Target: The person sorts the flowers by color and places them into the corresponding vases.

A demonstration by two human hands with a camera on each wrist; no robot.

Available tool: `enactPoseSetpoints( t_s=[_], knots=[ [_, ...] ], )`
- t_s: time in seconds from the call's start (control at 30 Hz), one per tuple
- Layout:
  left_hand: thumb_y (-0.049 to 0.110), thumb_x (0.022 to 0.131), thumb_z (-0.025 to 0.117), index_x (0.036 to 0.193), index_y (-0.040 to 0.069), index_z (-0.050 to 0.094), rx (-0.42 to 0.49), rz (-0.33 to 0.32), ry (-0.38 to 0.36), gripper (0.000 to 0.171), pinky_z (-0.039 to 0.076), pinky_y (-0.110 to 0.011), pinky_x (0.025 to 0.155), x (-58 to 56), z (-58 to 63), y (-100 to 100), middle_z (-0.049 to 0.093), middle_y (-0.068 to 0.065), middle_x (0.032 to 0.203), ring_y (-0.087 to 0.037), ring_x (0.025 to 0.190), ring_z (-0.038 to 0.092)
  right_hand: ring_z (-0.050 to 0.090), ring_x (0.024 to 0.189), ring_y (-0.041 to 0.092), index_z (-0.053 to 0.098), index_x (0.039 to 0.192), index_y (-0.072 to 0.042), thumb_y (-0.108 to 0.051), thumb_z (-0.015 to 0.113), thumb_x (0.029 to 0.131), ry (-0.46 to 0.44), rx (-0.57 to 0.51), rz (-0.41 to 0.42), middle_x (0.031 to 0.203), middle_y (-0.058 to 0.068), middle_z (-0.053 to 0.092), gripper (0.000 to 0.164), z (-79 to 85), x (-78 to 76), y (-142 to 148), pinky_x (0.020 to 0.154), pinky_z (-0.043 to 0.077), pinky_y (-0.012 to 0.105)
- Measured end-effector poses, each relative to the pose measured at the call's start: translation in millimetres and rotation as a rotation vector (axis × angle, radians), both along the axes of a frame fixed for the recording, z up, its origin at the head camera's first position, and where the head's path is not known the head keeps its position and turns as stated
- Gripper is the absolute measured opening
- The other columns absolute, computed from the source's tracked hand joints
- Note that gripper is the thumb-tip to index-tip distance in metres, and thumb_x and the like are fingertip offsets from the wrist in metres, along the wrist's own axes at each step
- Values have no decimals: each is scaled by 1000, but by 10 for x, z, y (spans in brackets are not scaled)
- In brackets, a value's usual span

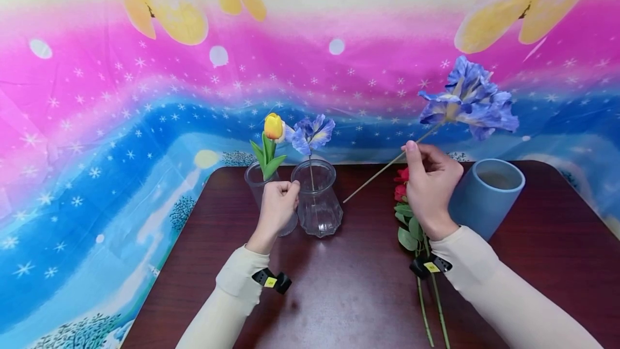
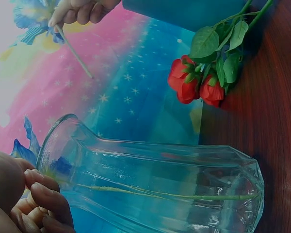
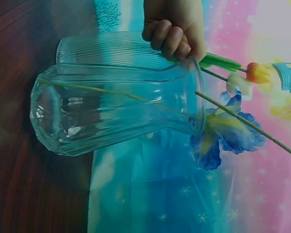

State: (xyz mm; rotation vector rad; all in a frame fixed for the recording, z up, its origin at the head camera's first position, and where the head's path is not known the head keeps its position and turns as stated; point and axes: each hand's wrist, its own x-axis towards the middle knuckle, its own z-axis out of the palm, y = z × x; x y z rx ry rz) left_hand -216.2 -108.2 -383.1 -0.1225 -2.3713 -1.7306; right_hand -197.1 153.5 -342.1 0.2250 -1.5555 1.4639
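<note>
My right hand (image 1: pixel 432 187) pinches the thin stem of a blue artificial iris (image 1: pixel 467 98); its bloom is up to the right, and the bare stem end slants down toward the clear glass vase (image 1: pixel 319 211). At that vase's rim, my left hand (image 1: pixel 279 203) has curled fingers and grips the edge. A second blue iris (image 1: pixel 312 134) stands in the vase, its stem (image 2: pixel 218 197) visible through the glass. Behind the left hand is a ribbed glass vase (image 3: pixel 111 51) holding a yellow-orange tulip (image 1: pixel 274 127) and a white tulip (image 3: pixel 240 86).
Red roses (image 2: pixel 184 82) with green leaves lie on the dark wooden table (image 1: pixel 358 295), partly under the right forearm. A blue-grey vase (image 1: pixel 484 203) stands on the right, partly behind that wrist. A colourful printed cloth (image 1: pixel 378 69) hangs behind the table.
</note>
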Motion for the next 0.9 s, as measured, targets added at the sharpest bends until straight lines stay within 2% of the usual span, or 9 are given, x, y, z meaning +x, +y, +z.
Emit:
enactPoseSetpoints(
  t_s=[0.33, 0.63, 0.9],
  knots=[
    [8, 100, 56, 50, 4, 50, -15, 8, -21, 50, 28, -19, 47, 1, 22, 21, 42, 7, 41, -3, 40, 38, 42, 46, 3, 74, 89, 10, -7, 68, 95, 47, -24, 32, 57, -16, 56, 19, 128, -54, -91, 48, 29, 21],
    [2, 98, 53, 49, 3, 46, 10, -7, -34, 49, 27, -18, 47, 200, 308, 89, 40, 8, 40, -2, 40, 36, 43, 47, 3, 75, 90, 9, -7, 70, 93, 73, -29, 72, 59, -16, 57, 16, 198, -87, -161, 49, 31, 21],
    [1, 98, 53, 50, 1, 47, 20, -4, -24, 49, 28, -18, 47, 196, 296, 100, 40, 8, 40, -3, 41, 37, 38, 49, 4, 74, 89, 9, -8, 69, 94, 108, -47, 88, 56, -13, 50, 18, 248, -140, -249, 51, 28, 22]
  ],
)
